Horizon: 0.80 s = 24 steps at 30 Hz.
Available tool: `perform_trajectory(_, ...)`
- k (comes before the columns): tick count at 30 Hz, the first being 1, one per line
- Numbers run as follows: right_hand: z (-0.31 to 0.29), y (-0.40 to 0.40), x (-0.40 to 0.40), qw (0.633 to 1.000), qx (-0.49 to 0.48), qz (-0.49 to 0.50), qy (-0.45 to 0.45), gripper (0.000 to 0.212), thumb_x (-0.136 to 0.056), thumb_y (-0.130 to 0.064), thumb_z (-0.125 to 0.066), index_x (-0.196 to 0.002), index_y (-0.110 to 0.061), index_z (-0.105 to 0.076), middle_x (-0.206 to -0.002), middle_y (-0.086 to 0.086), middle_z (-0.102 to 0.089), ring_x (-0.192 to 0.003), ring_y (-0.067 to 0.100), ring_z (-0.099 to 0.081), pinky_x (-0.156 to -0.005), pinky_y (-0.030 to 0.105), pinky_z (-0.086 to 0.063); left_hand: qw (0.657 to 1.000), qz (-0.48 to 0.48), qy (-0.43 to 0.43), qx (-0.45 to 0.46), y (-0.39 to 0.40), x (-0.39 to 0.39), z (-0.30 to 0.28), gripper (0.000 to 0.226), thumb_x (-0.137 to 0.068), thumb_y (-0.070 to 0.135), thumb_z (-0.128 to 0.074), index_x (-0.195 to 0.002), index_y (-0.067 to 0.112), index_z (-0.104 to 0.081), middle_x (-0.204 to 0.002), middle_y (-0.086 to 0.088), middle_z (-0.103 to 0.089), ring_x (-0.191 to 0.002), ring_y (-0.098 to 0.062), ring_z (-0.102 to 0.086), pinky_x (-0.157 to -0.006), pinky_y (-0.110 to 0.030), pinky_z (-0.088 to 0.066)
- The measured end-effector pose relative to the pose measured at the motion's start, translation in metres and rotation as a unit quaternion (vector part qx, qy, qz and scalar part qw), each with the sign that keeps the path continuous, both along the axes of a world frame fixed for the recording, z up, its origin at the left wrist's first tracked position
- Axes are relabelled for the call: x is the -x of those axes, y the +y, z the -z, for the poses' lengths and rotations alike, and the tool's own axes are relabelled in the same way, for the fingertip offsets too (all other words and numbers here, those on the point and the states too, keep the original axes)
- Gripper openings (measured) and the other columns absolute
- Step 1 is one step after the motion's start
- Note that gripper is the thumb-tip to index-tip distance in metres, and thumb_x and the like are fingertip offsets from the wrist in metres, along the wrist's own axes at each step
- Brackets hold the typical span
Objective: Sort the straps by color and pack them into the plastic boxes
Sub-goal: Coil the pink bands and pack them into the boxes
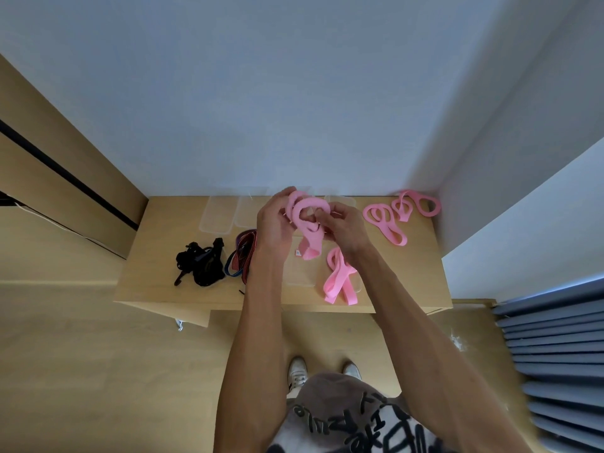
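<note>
Both hands working above the worktop (157,289): left hand (273,223) and right hand (343,228) are gripping a pink strap (305,220), fingers curled round its loops, tail hanging down. More pink straps (385,223) are lying right, black straps (199,264) and striped straps (242,256) left, clear plastic boxes (217,215) at the back.

A looped pink fabric strap (305,220) is held up; other pink straps (385,223), black straps (199,264), striped straps (243,256) and clear plastic boxes (217,217) lie on the counter.
</note>
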State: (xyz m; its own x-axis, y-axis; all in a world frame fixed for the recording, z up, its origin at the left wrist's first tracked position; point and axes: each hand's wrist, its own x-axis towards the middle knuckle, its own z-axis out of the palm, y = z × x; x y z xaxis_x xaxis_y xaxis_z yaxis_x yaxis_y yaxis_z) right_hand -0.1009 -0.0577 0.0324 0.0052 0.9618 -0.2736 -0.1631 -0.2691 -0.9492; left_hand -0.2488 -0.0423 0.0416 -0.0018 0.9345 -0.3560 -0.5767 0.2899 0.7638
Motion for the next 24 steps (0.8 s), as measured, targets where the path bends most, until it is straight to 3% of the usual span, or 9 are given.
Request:
perform_trajectory(3,-0.004,0.002,-0.001,0.998,0.027,0.031,0.047,0.016,-0.093,-0.013,-0.069,-0.101,0.000,-0.072,-0.079,0.010,-0.071,-0.061,0.017,-0.064,-0.054,0.025,-0.053,0.997,0.021,0.070,-0.010,-0.001,0.000,-0.001,0.044,-0.086,-0.008,-0.053,-0.125,0.011,-0.064,-0.107,-0.009,-0.072,-0.103,-0.025,-0.068,-0.091,-0.039,-0.056)
perform_trajectory(5,-0.006,0.003,-0.002,0.996,0.046,0.026,0.072,0.008,-0.094,-0.011,-0.068,-0.096,-0.005,-0.073,-0.074,0.004,-0.071,-0.058,0.014,-0.063,-0.052,0.024,-0.050,0.987,0.051,0.147,-0.037,-0.002,-0.005,-0.001,0.052,-0.085,-0.017,-0.050,-0.126,0.011,-0.064,-0.115,-0.009,-0.069,-0.105,-0.026,-0.064,-0.093,-0.042,-0.051)
perform_trajectory(9,-0.003,-0.001,-0.005,0.987,0.088,0.003,0.133,0.016,-0.094,-0.009,-0.066,-0.105,0.002,-0.071,-0.086,0.012,-0.070,-0.070,0.021,-0.063,-0.063,0.028,-0.053,0.978,0.063,0.189,-0.060,-0.002,-0.011,-0.003,0.033,-0.092,-0.008,-0.057,-0.120,0.006,-0.068,-0.106,-0.003,-0.072,-0.095,-0.019,-0.067,-0.087,-0.040,-0.056)
perform_trajectory(13,0.001,-0.004,-0.010,0.986,0.110,0.021,0.121,0.017,-0.098,-0.013,-0.063,-0.103,0.001,-0.071,-0.090,0.013,-0.069,-0.077,0.023,-0.064,-0.071,0.032,-0.055,0.970,0.052,0.223,-0.082,0.000,-0.007,-0.002,0.020,-0.087,0.001,-0.069,-0.078,0.020,-0.074,-0.109,-0.002,-0.074,-0.101,-0.022,-0.067,-0.091,-0.043,-0.055)
perform_trajectory(15,0.001,-0.003,-0.014,0.990,0.092,0.045,0.094,0.013,-0.097,-0.014,-0.063,-0.096,-0.004,-0.072,-0.092,0.011,-0.070,-0.083,0.020,-0.065,-0.075,0.031,-0.053,0.964,0.013,0.256,-0.067,0.002,-0.004,0.002,0.024,-0.083,0.010,-0.073,-0.064,0.023,-0.066,-0.092,-0.005,-0.074,-0.089,-0.021,-0.068,-0.086,-0.045,-0.058)
perform_trajectory(19,-0.002,-0.003,-0.023,0.995,0.050,0.061,0.062,0.014,-0.095,-0.015,-0.066,-0.089,-0.004,-0.073,-0.079,0.008,-0.065,-0.069,0.016,-0.059,-0.065,0.025,-0.050,0.938,-0.063,0.336,-0.056,0.002,0.004,0.011,0.018,-0.085,0.015,-0.068,-0.078,0.000,-0.061,-0.075,-0.012,-0.073,-0.074,-0.026,-0.070,-0.076,-0.044,-0.057)
perform_trajectory(22,-0.004,-0.003,-0.028,0.999,0.019,0.027,0.039,0.011,-0.095,-0.011,-0.066,-0.092,-0.005,-0.075,-0.078,0.011,-0.061,-0.066,0.017,-0.055,-0.059,0.024,-0.050,0.930,-0.065,0.351,-0.081,0.002,0.007,0.011,0.012,-0.086,0.014,-0.071,-0.081,0.005,-0.065,-0.068,-0.004,-0.071,-0.061,-0.012,-0.065,-0.066,-0.032,-0.054)
perform_trajectory(24,-0.005,-0.002,-0.029,1.000,0.003,0.009,0.026,0.011,-0.095,-0.008,-0.065,-0.100,-0.006,-0.075,-0.082,0.010,-0.065,-0.069,0.017,-0.060,-0.062,0.025,-0.053,0.942,-0.070,0.318,-0.078,0.003,0.009,0.009,0.004,-0.087,0.011,-0.070,-0.091,0.011,-0.069,-0.073,-0.006,-0.073,-0.062,-0.013,-0.067,-0.066,-0.028,-0.056)
